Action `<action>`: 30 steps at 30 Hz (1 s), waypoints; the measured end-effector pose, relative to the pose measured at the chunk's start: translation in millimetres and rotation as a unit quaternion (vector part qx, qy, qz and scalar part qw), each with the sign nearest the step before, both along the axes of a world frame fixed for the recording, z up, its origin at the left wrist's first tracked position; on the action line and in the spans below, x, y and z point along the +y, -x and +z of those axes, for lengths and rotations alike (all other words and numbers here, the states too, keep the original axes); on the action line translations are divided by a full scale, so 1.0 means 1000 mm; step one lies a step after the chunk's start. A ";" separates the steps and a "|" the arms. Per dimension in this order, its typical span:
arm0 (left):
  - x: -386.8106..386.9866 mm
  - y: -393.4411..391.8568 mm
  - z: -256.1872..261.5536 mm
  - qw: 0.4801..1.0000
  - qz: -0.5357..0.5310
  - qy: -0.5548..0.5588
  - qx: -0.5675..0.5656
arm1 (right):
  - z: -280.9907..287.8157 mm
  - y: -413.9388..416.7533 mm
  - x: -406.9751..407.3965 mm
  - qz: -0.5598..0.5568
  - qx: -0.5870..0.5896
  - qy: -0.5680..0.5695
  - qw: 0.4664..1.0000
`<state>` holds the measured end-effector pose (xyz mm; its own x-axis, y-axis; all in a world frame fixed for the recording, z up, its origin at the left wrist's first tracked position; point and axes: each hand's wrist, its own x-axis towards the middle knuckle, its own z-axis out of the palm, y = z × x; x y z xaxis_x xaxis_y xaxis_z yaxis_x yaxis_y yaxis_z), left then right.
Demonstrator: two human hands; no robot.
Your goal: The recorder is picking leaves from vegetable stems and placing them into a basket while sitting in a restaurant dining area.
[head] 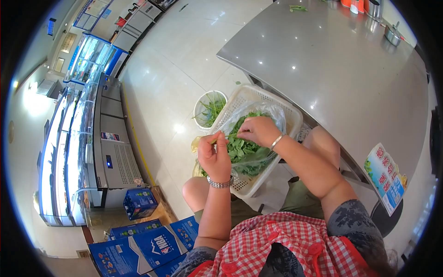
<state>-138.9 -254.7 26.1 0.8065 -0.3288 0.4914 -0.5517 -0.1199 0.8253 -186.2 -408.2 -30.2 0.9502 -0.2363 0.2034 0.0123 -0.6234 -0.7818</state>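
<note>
Between my two hands runs a thin green stem point(232, 135). My left hand point(216, 155), with a metal watch at the wrist, pinches one end between thumb and finger. The fingers of my right hand point(260, 131), which has a silver bangle, pinch the other end. Below them, leafy greens point(242, 149) fill a clear plastic bag point(278, 111) inside a white perforated plastic basket point(250, 90). A round white bucket point(196, 110) holding long green stems point(213, 110) stands on the floor beyond the basket's left side.
A grey metal-topped table point(332, 69) lies right of the basket, with a printed sign point(386, 178) at its near edge and a lidded metal pot point(393, 34) farther off. Blue cartons point(155, 246) stand at lower left, near a refrigerated counter point(117, 152). Yellowish plastic point(195, 143) lies beside the basket.
</note>
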 end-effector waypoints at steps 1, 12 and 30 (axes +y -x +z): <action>-0.002 0.000 0.002 0.998 -0.004 0.038 0.042 | 0.001 0.001 -0.002 0.008 0.019 -0.055 0.998; 0.010 -0.013 0.002 0.977 0.043 0.137 0.156 | -0.004 0.000 -0.004 0.051 0.050 -0.053 0.996; 0.022 -0.105 0.015 0.991 0.048 0.084 0.096 | -0.005 0.013 -0.015 0.019 0.028 0.119 0.992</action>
<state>-33.8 -232.2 40.9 0.9137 -0.1734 0.3674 -0.3758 -0.0170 0.9265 -199.1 -423.3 -35.7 0.9688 -0.1514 0.1960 0.0004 -0.7905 -0.6125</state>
